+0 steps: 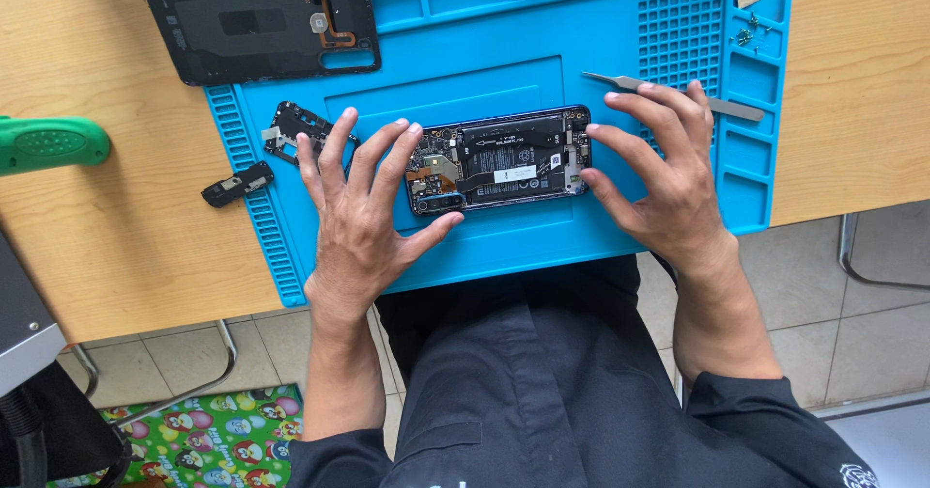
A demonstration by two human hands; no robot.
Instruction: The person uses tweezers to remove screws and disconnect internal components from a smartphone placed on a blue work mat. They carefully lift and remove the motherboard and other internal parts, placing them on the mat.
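While the opened phone (500, 160) lies flat on the blue mat (504, 246), the left hand (360, 207) and right hand (661, 168) bracket its ends, fingers spread, gripping nothing. Light, rigid, with fragile exposed boards; the bare side edges look safest to hold.
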